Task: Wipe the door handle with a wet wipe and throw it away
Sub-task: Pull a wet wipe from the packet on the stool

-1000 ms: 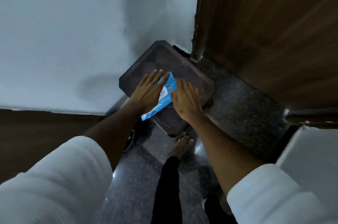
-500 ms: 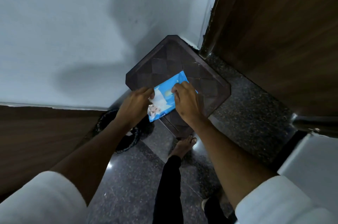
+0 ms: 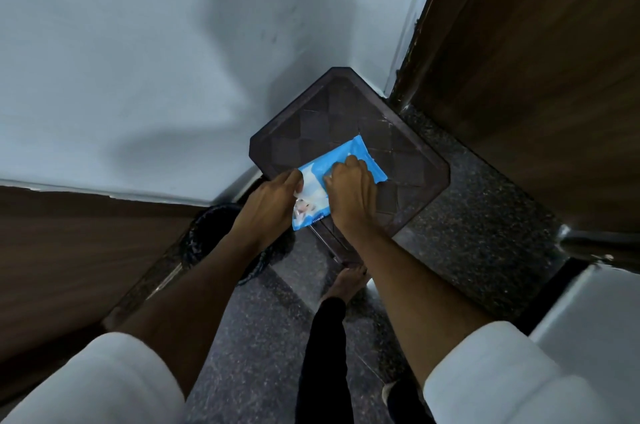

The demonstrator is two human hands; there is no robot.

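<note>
A blue pack of wet wipes point(image 3: 315, 196) lies on a dark brown square stool top point(image 3: 408, 160) in the corner. My left hand point(image 3: 268, 203) grips the pack's near left end. My right hand point(image 3: 349, 188) rests on the pack's middle with its fingertips pinched at the white flap. No loose wipe is visible. The door handle is not in view; only the brown wooden door point(image 3: 540, 77) shows at the right.
A black mesh bin point(image 3: 211, 233) stands on the floor under my left forearm, beside the stool. White wall point(image 3: 138, 60) fills the upper left. My bare foot point(image 3: 346, 281) stands on the dark speckled floor below the stool. A white surface point(image 3: 595, 319) sits at the lower right.
My hands went from flat on the pack to gripping it. The pack turned flatter on the stool, and my right fingers closed at its flap. The view tilted, bringing the bin into sight.
</note>
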